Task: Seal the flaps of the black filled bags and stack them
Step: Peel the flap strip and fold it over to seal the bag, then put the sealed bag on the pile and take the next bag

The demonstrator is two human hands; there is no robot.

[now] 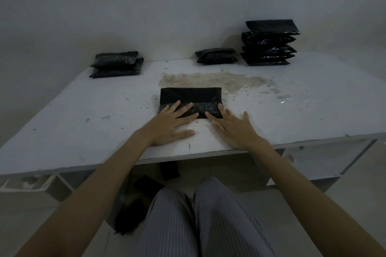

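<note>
We are pressing down with both hands flat and fingers spread wide. Our left hand (pixel 174 124) is lying palm down with its fingers reaching over the near left part of the black filled bag (pixel 190 102), while its thumb is resting on the bare worktop (pixel 83 115) just in front. Our right hand (pixel 231 126) is doing the same on the other side, fingertips touching the bag's near right edge, the palm sitting on the worktop. Neither hand is curling round anything.

The bag is lying flat in the middle of the worktop, just ahead of us, with its flap (pixel 191 93) stretching away on the far side. Right behind it, a brownish stain (pixel 208 80) is spreading across the white surface, and dark specks are scattered around it.

Looking further out, we are seeing a short pile of two bags (pixel 117 64) sitting at the far left corner. Along the back, towards the right, a single low bag (pixel 216 55) is resting near the wall, and just beside it a tall stack of bags (pixel 269 43) is rising against the wall, glossy and a little uneven.

Down below, our knees in striped trousers (pixel 200 219) are pointing under the worktop, and some dark objects (pixel 146 192) are lying on the floor beneath it; we cannot tell what they are in this dim light.
</note>
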